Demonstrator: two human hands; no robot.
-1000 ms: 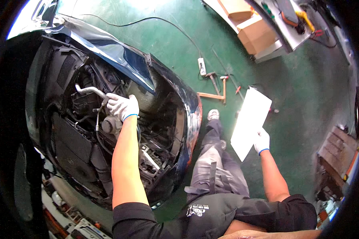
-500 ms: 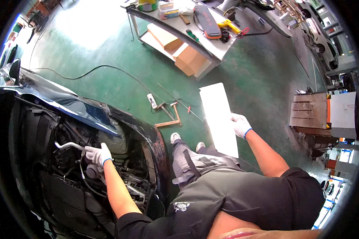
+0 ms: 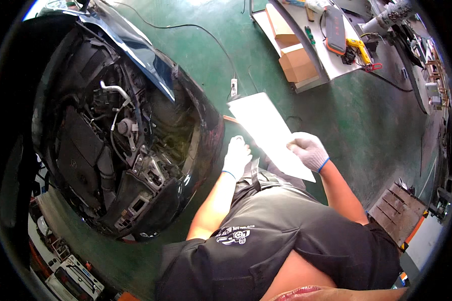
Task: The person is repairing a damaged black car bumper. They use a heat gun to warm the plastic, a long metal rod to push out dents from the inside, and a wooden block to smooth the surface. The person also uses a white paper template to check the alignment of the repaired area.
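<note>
My right hand (image 3: 310,151), in a white glove with a blue cuff, grips the near right edge of a bright white flat sheet (image 3: 272,135), thumb on top. Glare washes out the sheet's surface. My left hand (image 3: 237,156), gloved the same way, hovers left of the sheet and apart from it, its fingers curled in with nothing visible in them. Left of that hand stands a dark car front (image 3: 213,130) with its engine bay exposed. Inside are a silver bent pipe (image 3: 116,89), a black engine cover (image 3: 80,155) and a round grey part (image 3: 127,127).
A metal cart (image 3: 314,60) at the back right carries a grey-orange case (image 3: 335,30) and a yellow tool (image 3: 359,50), with cardboard boxes (image 3: 299,64) below. A cable (image 3: 201,26) runs over the green floor to a white power strip (image 3: 234,86). A rusty ribbed plate (image 3: 398,208) lies right.
My left hand has come out of the engine bay towards the sheet. The view has shifted left, and the white sheet in my right hand is tilted more.
</note>
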